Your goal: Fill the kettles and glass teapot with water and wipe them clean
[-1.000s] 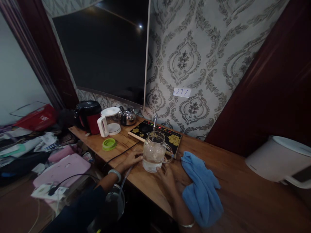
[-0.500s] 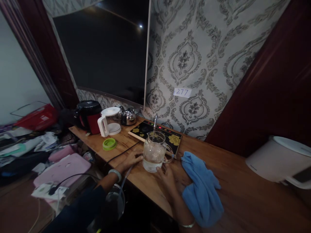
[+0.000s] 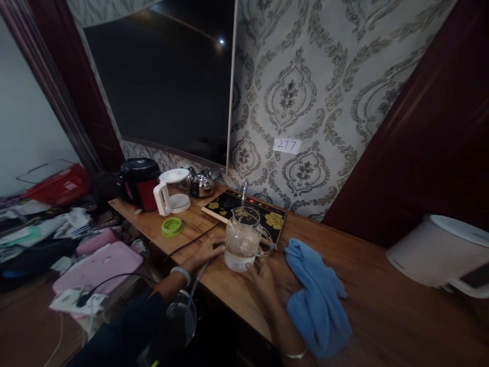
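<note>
A clear glass pitcher (image 3: 242,242) stands upright on the wooden table, with water in its lower part. Behind it, the thin metal spout (image 3: 244,196) of the black tea-stove panel (image 3: 225,201) reaches over the pitcher's open mouth. The water inside looks churned. My left hand (image 3: 208,251) rests at the pitcher's left side, fingertips against the glass. At its lower right is my right hand (image 3: 263,280), thumb near the base and fingers curled by the handle, partly hidden. Together the hands steady the pitcher from both sides.
A blue cloth (image 3: 317,300) lies to the right. Further right is a large white kettle (image 3: 431,250). On the left stand a green lid (image 3: 172,227), a white-handled glass pot (image 3: 164,199), a steel kettle (image 3: 202,184) and a red-and-black appliance (image 3: 147,188). A cable crosses the front edge.
</note>
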